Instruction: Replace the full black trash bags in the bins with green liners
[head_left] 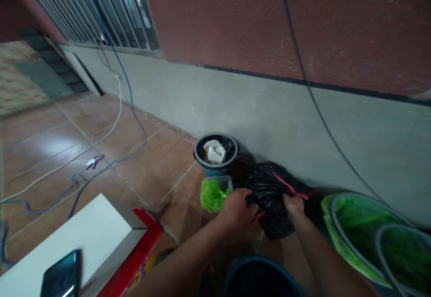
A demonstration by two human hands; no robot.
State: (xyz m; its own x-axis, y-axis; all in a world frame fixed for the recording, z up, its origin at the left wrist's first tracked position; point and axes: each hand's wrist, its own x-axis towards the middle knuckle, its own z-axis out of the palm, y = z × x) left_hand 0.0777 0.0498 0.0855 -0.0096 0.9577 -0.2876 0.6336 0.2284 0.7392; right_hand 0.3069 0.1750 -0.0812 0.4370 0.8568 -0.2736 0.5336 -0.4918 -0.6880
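Note:
In the head view a black garbage bag with pink drawstrings lies on the floor against the wall. At the bag's left side my left hand is closed on the plastic, near a loose pink string end. My right hand grips the bag on its right, beside the other pink string; its fingertips are partly hidden. Just left of my left hand sits a clear plastic tub with a bright green plastic bag in it. Behind that stands a small trash bin holding crumpled white and black waste.
Nearest me is a dark blue bucket. On the right, bins with grey rims have green liners. A white box at lower left carries a phone. Blue and white cables and keys lie across the tiles.

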